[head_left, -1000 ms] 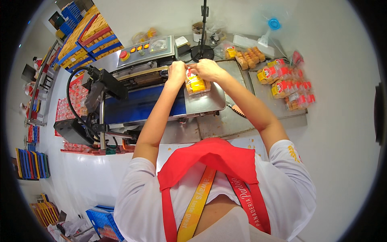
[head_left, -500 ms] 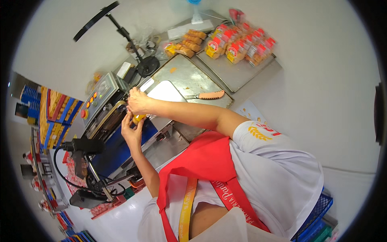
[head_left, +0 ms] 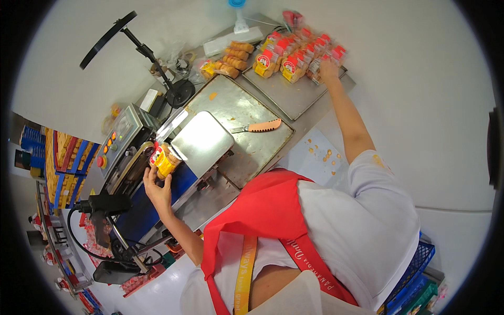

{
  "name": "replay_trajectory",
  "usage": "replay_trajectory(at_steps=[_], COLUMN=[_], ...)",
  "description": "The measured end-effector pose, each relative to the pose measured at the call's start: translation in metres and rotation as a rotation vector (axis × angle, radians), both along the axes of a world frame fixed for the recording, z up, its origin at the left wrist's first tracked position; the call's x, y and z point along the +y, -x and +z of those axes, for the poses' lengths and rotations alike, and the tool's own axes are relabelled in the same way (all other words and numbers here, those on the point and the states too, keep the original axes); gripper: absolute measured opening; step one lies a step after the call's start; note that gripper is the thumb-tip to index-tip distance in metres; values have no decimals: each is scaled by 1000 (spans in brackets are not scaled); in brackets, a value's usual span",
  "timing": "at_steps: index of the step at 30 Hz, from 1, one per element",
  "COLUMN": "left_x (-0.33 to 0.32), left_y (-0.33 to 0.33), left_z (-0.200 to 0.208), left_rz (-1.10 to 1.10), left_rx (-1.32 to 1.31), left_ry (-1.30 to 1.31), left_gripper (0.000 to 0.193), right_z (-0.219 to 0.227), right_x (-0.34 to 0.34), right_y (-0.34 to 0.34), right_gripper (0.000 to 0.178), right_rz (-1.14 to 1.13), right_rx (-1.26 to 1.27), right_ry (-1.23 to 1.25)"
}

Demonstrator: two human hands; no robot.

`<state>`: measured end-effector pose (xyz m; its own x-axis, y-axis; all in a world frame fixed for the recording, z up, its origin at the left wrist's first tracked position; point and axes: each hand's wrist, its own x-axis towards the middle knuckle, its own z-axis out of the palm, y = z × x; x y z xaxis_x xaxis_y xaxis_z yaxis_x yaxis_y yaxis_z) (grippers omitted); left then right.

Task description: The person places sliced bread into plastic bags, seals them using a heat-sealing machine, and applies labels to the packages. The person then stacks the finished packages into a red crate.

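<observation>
My left hand (head_left: pixel 159 190) has its thumb and fingers around the lower end of a clear bag of bread (head_left: pixel 169 164) with a red and yellow label. This bag rests at the sealing machine (head_left: pixel 126 137), beside its blue belt (head_left: pixel 137 210). Over at the back right, my outstretched right hand (head_left: pixel 329 70) is closed on the top of another bag of bread (head_left: pixel 316 72). That one lies at the right end of a group of similar bags (head_left: pixel 291 64) on a metal tray (head_left: pixel 294 102). The fingertips of the right hand are partly hidden.
A shiny square plate (head_left: pixel 203 142) stands next to the belt. Behind it, a knife with an orange handle (head_left: pixel 265 126) lies on a large tray (head_left: pixel 236 100). Unlabelled bread (head_left: pixel 237 55) sits farther back. A ring light stand (head_left: pixel 180 93) and a black device on an arm (head_left: pixel 107 203) flank the machine.
My right hand has left the bag at the machine and swung far right to the bags on the tray. My left hand stays with the first bag, slightly lower and left.
</observation>
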<state>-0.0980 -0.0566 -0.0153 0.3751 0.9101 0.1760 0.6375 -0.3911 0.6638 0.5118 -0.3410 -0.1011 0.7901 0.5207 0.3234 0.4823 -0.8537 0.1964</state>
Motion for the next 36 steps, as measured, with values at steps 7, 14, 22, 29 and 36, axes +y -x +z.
replay_trajectory(at_steps=[7,14,22,29,36], left_x=[-45,-125,-87,-51,-27], left_y=[-76,-215,-232,-211,-193], left_z=[70,69,56,41,10], left_rz=[-248,-697,-464,-591,-756], left_rx=[-255,-360,-481,-714,-1205], left_ry=[-296,-225,-282,381,1574], left_gripper=[39,84,47,39,50], right_z=[49,190,215,239,258], right_x=[9,74,133,130,154], right_y=[30,161,214,229,237], right_gripper=[13,22,39,76,82], right_rz=[316,756,895,1186,1244], right_rx=[306,775,1085,868,1412], right_ry=[-302,-575,-840,-402,-646])
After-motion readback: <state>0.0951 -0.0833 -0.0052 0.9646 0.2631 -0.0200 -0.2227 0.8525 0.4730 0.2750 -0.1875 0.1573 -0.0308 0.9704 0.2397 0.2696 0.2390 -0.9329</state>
